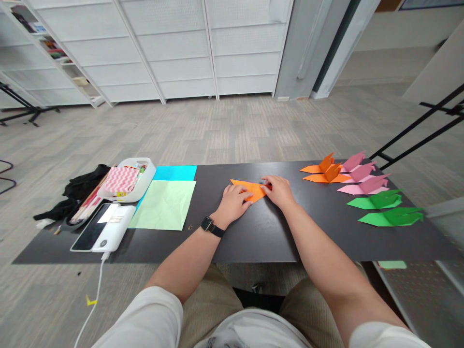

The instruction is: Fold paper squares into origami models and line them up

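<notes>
Orange paper (255, 191) beneath both hands' fingers (247, 195).

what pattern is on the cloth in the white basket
The cloth has pink and white zigzag stripes, seen in the head view.

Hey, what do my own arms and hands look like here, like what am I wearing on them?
Both hands, left and right, are bare, without gloves. Your left wrist has a watch with a dark, rounded rectangular face and a black band; your right wrist has nothing on it. Your short sleeves are plain white.
</notes>
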Available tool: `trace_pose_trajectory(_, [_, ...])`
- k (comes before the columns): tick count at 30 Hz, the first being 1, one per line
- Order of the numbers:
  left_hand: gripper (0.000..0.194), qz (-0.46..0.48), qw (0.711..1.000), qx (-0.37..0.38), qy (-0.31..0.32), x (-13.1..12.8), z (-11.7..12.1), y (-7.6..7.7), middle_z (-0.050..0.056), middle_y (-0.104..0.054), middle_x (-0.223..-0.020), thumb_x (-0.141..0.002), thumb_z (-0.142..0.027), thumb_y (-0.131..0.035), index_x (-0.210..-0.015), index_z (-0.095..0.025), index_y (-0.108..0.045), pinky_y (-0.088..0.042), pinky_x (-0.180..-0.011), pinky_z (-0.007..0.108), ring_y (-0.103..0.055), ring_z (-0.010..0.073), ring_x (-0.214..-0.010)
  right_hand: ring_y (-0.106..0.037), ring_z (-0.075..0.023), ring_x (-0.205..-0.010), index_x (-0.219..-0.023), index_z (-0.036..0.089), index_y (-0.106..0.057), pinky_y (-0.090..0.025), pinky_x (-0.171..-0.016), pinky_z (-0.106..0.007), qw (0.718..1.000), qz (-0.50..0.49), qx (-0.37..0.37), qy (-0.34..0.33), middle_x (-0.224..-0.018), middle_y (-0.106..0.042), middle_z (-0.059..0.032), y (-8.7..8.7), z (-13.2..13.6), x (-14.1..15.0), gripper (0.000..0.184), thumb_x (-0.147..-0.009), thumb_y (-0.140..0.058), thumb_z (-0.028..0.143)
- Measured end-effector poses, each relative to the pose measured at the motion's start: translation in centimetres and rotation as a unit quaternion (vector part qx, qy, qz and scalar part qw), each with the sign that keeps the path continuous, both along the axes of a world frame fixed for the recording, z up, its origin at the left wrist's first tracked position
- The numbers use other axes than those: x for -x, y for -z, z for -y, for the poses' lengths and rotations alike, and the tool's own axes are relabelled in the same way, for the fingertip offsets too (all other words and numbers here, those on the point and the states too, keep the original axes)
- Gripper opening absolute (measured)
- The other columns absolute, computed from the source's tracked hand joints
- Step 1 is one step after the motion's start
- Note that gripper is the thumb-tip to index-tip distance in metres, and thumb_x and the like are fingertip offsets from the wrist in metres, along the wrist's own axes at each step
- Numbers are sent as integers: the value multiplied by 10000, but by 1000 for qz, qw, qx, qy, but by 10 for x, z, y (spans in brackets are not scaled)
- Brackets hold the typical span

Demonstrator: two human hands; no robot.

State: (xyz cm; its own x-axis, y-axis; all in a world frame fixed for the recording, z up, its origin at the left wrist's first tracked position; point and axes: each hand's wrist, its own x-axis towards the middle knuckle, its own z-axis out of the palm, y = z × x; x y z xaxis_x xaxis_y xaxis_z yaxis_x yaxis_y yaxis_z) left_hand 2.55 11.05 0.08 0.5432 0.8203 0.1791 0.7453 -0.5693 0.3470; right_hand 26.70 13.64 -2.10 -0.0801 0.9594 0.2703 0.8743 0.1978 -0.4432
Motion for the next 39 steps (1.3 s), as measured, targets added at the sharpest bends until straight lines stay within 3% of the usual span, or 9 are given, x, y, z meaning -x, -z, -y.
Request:
trace_pose_trajectory(6, [271, -11, 1000, 4, -6, -1, 0, -3, 51, -674, -1345, -1012, -417, -688, -1250, -343, -795, -291, -1273, 568, -575, 286, -1282, -662, -303, -1069, -1258, 255, -708, -460, -979, -478, 1000, -2, -10, 8, -1094, -751, -92, 0, 1, 0, 319, -945, -654, 281])
trace_pose_trajectory(11, [264, -12, 1000, -8, -13, 1, 0, -3, 53, -680, -1311, -1012, -427, -684, -1237, -351, -799, -255, -1295, 580, -574, 281, -1279, -647, -323, -1188, -1396, 242, -643, -485, -1083, -524, 999, -34, -35, -8, -1252, -695, -131, -2, 6, 3, 471, -940, -662, 363])
trace_pose_trajectory(14, [274, -12, 1000, -12, -19, 1, 0, -4, 55, -677, -1309, -1022, -446, -667, -1239, -344, -800, -274, -1286, 578, -574, 283, -1283, -548, -356, -1398, -1505, 245, -567, -378, -1226, -590, 998, -22, -27, -52, -1488, -578, -164, 0, 12, 11, 649, -906, -711, 449])
trace_pose_trajectory(16, [283, -14, 1000, -10, -26, 1, 0, -5, 55, -675, -1322, -1021, -458, -669, -1239, -333, -800, -282, -1282, 584, -578, 286, -1286, -389, -401, -1550, -1565, 249, -511, -255, -1283, -661, 998, 2, -9, -60, -1642, -440, -178, 3, 16, 17, 775, -870, -747, 497])
trace_pose_trajectory(18, [284, -15, 999, -2, -32, 1, 1, -5, 55, -670, -1342, -1010, -461, -688, -1234, -329, -801, -283, -1280, 592, -579, 289, -1293, -254, -436, -1619, -1608, 248, -462, -182, -1291, -708, 998, 26, 15, -50, -1721, -334, -186, 6, 18, 21, 866, -848, -765, 531])
trace_pose_trajectory(20, [286, -15, 999, 5, -32, 1, 1, -6, 55, -666, -1355, -1000, -466, -703, -1235, -334, -800, -284, -1278, 599, -575, 293, -1301, -212, -450, -1633, -1636, 243, -423, -159, -1287, -726, 998, 44, 37, -38, -1743, -299, -198, 9, 19, 23, 914, -848, -761, 562])
trace_pose_trajectory(31, [289, -12, 999, 27, -35, 1, 0, -6, 50, -653, -1366, -996, -468, -707, -1245, -352, -796, -318, -1247, 559, -563, 286, -1285, -165, -485, -1633, -1635, 222, -429, -118, -1269, -746, 996, 52, 41, 67, -1765, -231, -226, 6, 10, 4, 947, -841, -770, 610])
trace_pose_trajectory(39, [315, -14, 999, 35, -34, 1, -1, -5, 50, -651, -1386, -994, -466, -715, -1275, -341, -780, -322, -1243, 547, -549, 287, -1321, -185, -482, -1623, -1603, 209, -469, -140, -1264, -725, 990, 26, 38, 133, -1746, -270, -231, 16, -1, -22, 894, -870, -730, 650])
